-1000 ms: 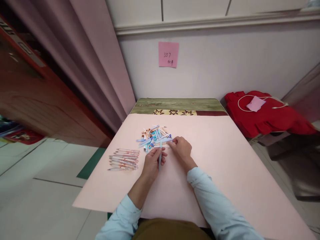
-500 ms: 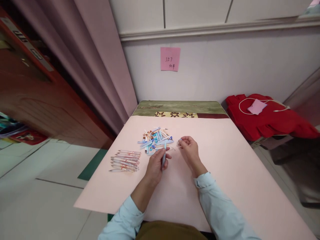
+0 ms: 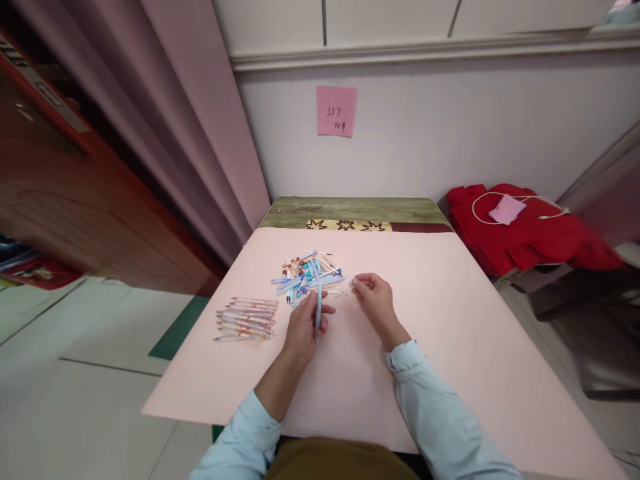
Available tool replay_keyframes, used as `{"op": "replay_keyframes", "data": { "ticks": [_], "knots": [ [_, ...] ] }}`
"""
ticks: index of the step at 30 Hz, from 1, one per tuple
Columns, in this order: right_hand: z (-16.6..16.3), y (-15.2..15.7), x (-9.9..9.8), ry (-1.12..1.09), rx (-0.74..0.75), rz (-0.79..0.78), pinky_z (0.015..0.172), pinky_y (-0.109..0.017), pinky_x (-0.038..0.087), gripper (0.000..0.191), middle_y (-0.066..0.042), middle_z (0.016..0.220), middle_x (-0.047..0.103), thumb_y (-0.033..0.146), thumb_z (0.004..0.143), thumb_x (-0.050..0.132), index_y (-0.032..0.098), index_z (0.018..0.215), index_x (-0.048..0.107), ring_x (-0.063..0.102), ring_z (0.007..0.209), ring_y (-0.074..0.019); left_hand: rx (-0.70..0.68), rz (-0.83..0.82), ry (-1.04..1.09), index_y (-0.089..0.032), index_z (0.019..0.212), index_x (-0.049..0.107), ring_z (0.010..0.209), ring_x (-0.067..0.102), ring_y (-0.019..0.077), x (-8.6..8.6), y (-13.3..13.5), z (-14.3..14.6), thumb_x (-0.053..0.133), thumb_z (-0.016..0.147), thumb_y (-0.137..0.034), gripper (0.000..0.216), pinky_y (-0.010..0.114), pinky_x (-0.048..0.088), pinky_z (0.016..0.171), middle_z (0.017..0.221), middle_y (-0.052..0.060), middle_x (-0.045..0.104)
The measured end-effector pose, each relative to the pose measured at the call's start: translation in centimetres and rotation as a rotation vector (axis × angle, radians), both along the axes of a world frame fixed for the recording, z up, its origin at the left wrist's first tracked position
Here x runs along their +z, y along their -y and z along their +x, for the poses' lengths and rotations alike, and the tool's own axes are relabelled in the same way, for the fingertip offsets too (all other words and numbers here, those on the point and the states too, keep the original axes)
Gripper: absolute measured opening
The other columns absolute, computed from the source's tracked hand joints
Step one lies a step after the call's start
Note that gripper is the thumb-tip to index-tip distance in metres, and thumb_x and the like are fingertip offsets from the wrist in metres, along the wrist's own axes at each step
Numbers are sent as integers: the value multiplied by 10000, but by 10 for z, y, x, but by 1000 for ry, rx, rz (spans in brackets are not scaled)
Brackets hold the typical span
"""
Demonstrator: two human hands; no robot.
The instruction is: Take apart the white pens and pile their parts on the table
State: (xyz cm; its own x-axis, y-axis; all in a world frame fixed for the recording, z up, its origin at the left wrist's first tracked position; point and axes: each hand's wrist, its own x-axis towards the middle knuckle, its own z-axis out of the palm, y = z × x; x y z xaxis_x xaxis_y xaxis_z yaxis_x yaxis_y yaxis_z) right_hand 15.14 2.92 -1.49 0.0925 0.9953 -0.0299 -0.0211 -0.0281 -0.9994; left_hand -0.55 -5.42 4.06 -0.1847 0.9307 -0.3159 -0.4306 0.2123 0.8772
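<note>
My left hand (image 3: 303, 327) grips a light blue pen barrel (image 3: 319, 308), held nearly upright between thumb and fingers. To its right, apart from it, my right hand (image 3: 375, 297) is closed in a pinch over the paper. What sits between those fingertips is too small to make out. Just beyond my left hand lies a loose heap of pen parts (image 3: 311, 275), with blue tubes, thin white sticks and brown pieces crossing one another. Several pinkish patterned pens (image 3: 246, 319) lie side by side on the left, their grey tips pointing left.
Pale pink paper (image 3: 450, 373) covers most of the table, whose green wood-look edge (image 3: 360, 210) shows at the back. A pink note (image 3: 337, 111) is on the wall behind. Red cloth (image 3: 530, 233) with a white cable lies at the right, and a brown door stands left.
The blue barrel stands a little more upright in my left hand. My right fingertips have drawn together, and the small blue bit seen at them before no longer shows clearly. The view has shifted slightly.
</note>
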Motion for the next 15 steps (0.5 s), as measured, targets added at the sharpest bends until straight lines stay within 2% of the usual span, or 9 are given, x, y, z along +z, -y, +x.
{"op": "replay_keyframes", "data": {
  "ticks": [3, 5, 7, 10, 15],
  "knots": [
    [4, 4, 7, 297, -8, 63, 601, -262, 464, 258, -20, 746, 678, 385, 777, 609, 191, 929, 683, 618, 637, -161, -12, 1, -15, -140, 1132, 629, 397, 448, 47, 1, 0, 3, 661, 776, -526, 527, 180, 238, 367, 705, 36, 674],
    [6, 8, 13, 563, 8, 122, 636, -276, 450, 198, -18, 784, 689, 312, 788, 586, 221, 911, 711, 611, 666, -166, -15, 13, -18, -136, 1100, 644, 397, 445, 43, 1, 0, 3, 691, 754, -510, 512, 182, 228, 364, 704, 31, 668],
    [5, 12, 19, 737, 20, 183, 682, -286, 442, 229, -26, 850, 693, 250, 793, 572, 238, 964, 723, 619, 732, -175, -22, 34, -5, -139, 1066, 660, 397, 437, 40, 3, 0, 3, 701, 746, -498, 483, 187, 230, 367, 708, 26, 663],
    [3, 16, 25, 824, 31, 262, 714, -283, 437, 272, -35, 927, 682, 239, 826, 561, 249, 1053, 710, 622, 781, -173, -63, 85, 19, -148, 1031, 685, 426, 444, 44, 7, 3, 3, 704, 757, -456, 413, 194, 259, 396, 714, 30, 666],
    [-1, 22, 27, 931, 146, 252, 638, -266, 402, 146, -26, 883, 680, 273, 835, 605, 270, 884, 743, 624, 755, -168, -108, 212, -22, -161, 985, 738, 511, 473, 67, 13, 8, 3, 729, 749, -357, 307, 222, 349, 491, 713, 41, 679]
  ]
}}
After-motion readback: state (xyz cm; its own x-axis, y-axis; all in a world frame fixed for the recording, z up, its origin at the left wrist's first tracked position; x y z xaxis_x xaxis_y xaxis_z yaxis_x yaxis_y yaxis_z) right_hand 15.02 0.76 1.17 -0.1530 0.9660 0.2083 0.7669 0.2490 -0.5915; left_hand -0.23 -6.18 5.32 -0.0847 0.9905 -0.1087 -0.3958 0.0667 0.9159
